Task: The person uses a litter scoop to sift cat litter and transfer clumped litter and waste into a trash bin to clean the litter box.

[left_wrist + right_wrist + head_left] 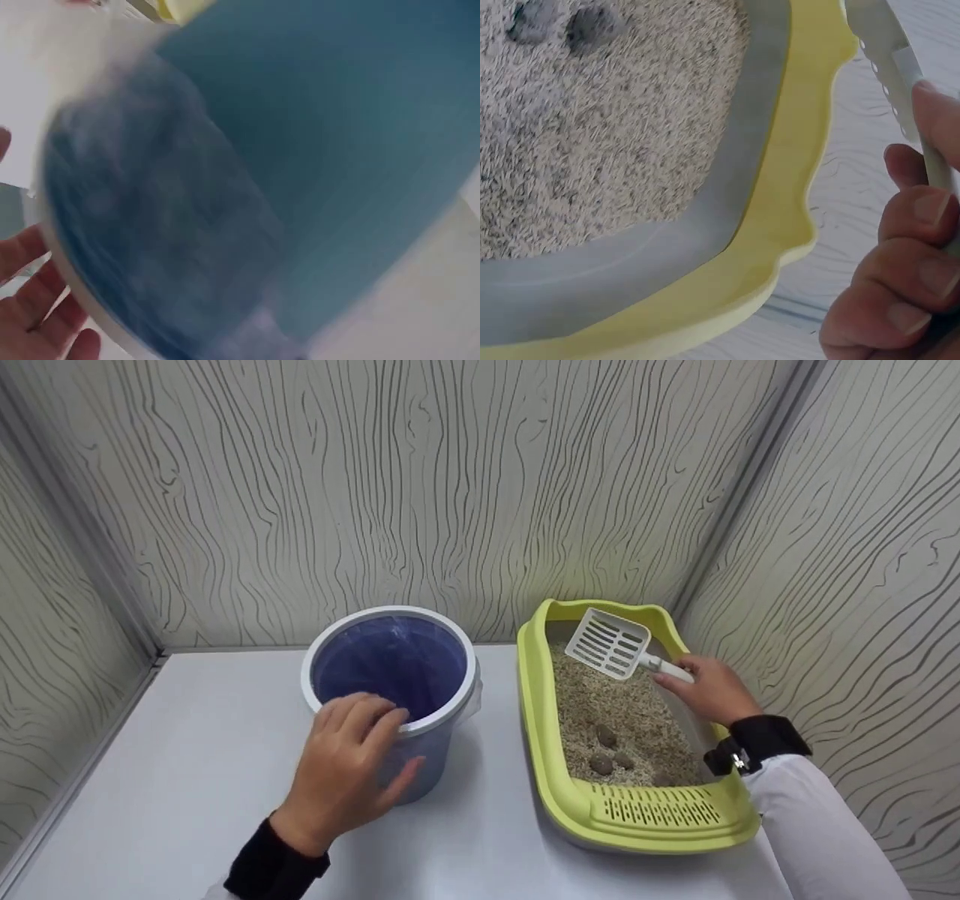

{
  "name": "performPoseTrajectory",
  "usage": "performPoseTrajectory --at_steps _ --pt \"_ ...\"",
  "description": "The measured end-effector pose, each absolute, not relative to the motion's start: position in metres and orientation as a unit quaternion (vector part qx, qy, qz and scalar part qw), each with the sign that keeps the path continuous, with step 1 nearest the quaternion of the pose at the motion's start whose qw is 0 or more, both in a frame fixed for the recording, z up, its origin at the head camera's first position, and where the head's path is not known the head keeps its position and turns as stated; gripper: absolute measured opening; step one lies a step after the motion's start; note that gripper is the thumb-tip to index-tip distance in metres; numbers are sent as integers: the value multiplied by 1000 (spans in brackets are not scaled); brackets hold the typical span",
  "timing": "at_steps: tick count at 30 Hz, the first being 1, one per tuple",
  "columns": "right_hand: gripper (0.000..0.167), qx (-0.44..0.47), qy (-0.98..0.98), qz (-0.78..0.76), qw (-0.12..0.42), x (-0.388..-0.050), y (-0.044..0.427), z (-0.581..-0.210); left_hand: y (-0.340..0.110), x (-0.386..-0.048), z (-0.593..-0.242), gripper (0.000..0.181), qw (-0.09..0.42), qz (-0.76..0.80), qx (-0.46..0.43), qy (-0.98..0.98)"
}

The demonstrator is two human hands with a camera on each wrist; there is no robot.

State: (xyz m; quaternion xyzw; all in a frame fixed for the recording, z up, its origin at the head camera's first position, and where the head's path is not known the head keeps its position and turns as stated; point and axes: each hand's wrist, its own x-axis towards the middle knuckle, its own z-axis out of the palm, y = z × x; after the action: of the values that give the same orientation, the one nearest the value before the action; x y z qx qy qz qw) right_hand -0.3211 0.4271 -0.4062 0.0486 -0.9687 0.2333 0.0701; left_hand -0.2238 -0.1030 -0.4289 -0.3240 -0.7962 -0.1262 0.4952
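One left hand (341, 772), its fingers loosely bent, is at the near rim of a blue bin (436, 757) by the worktop's (187, 750) back edge, while toward the right edge the white slotted scoop (610, 644), gripped in the right hand (716, 690), is above a yellow-green litter tray (532, 712).

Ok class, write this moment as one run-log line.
right hand: holds scoop above litter tray | left hand: at bin rim, contact unclear | clumps: lying in litter

This looks like a booth: panel walls (420, 495) (wood-grain patterned) enclose a white tabletop (187, 780).
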Motion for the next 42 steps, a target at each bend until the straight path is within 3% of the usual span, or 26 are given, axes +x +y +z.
performPoseTrajectory --at_steps 5,11,17,28,32,36,42 --pt "43 53 -973 220 48 -330 439 -412 -62 -205 -435 45 500 -160 -400 -752" --pt "41 67 -978 195 23 -339 451 -418 -18 -202 -462 38 445 -162 -401 -784" --pt "49 72 -980 187 6 -343 463 -426 19 -218 -490 36 347 -120 -359 -858" --pt "62 49 -979 198 -9 -351 470 -432 88 -253 -509 63 150 -139 -251 -946" --pt "56 42 -978 202 0 -350 472 -431 112 -256 -504 65 110 -173 -179 -962" --pt "53 39 -978 206 3 -351 473 -432 127 -258 -495 54 82 -193 -117 -971" --pt "56 39 -977 208 2 -351 474 -437 130 -258 -494 42 72 -223 -89 -968"
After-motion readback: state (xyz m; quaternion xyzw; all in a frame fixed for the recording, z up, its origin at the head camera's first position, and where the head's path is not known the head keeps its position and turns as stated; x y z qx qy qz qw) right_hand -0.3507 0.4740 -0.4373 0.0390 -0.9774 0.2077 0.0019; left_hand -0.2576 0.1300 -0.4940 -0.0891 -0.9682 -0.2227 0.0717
